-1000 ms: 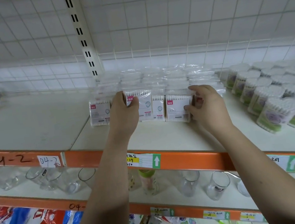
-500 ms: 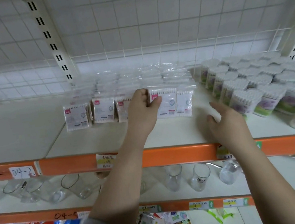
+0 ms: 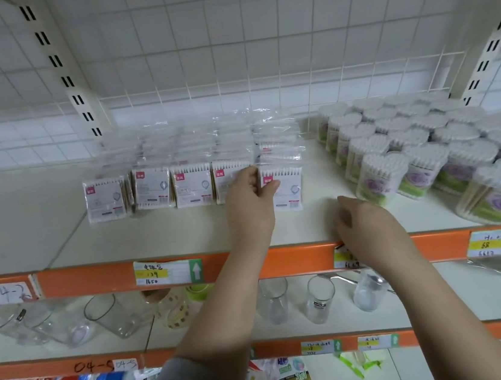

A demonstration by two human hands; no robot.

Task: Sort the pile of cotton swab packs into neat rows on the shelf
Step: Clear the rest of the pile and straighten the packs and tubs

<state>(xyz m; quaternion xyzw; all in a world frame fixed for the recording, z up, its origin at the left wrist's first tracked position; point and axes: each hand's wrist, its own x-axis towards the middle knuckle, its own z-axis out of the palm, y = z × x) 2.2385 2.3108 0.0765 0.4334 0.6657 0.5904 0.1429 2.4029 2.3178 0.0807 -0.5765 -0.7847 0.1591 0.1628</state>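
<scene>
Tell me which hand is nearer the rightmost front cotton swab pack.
Left. The left hand pinches the rightmost front cotton swab pack at its left edge. The right hand sits lower and to the right of it, at the shelf's front edge, not touching it.

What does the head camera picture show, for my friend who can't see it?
A person's left hand pinches the rightmost cotton swab pack in a front row of five on a white shelf. Their right hand rests empty near the shelf's orange edge, beside round swab tubs.
</scene>
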